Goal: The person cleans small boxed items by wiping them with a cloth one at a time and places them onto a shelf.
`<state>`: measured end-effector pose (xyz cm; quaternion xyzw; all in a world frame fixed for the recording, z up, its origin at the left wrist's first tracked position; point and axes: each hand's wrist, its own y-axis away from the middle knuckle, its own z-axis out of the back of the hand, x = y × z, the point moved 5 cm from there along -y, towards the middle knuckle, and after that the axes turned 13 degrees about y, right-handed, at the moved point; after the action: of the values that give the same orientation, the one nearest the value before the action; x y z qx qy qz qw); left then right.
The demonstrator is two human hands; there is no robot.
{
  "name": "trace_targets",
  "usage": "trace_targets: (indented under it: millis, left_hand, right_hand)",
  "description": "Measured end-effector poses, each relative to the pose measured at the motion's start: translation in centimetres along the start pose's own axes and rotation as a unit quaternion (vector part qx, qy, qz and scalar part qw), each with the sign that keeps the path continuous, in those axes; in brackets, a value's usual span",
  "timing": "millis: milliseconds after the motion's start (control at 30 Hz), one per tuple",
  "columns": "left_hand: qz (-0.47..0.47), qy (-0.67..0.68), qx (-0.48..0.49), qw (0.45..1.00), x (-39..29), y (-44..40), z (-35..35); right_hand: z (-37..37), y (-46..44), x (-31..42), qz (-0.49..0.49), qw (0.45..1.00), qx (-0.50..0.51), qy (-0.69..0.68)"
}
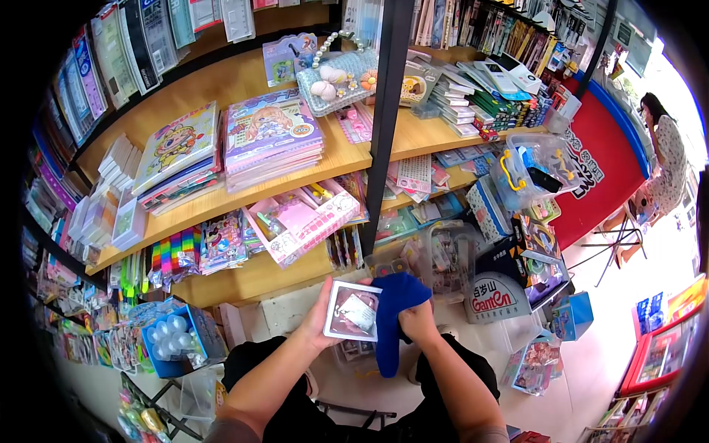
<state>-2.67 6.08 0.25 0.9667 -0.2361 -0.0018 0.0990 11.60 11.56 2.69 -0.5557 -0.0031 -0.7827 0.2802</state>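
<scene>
My left hand [319, 319] is closed around the left edge of a small flat square box [353, 311] with a pale border and a clear window. Inside the box a whitish tag and something pinkish show, too small to make out. My right hand [419, 322] grips a dark blue cloth [399, 299], which hangs down in folds against the right side of the box. Both things are held above my lap, in front of the low shelf.
Stacked picture books [269, 136] and a beaded bag [337, 81] lie on the wooden shelf [244, 193]. A pink tray box [306, 221] juts out below. A blue bin [185, 336] stands left, a Ganten carton [496, 297] right. A person [665, 159] is at far right.
</scene>
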Motion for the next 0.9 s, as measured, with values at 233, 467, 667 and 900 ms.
trace_targets:
  millis: [233, 467, 667, 900]
  left_hand:
    - [-0.025, -0.015, -0.016, 0.999, -0.1, 0.4, -0.6]
    - [-0.018, -0.033, -0.072, 0.997, 1.1, 0.1, -1.0]
    - [-0.025, -0.040, -0.023, 0.999, 0.0, 0.2, -0.6]
    - [0.026, -0.039, 0.003, 0.999, 1.4, 0.1, -0.8]
  right_hand:
    - [-0.2, 0.0, 3.3, 0.060, 0.996, 0.027, 0.059]
    - [0.7, 0.6, -1.7, 0.010, 0.998, 0.058, 0.023]
    - [-0.2, 0.1, 1.8, 0.080, 0.994, -0.004, 0.075]
    - [0.7, 0.7, -1.6, -0.122, 0.977, -0.077, -0.154]
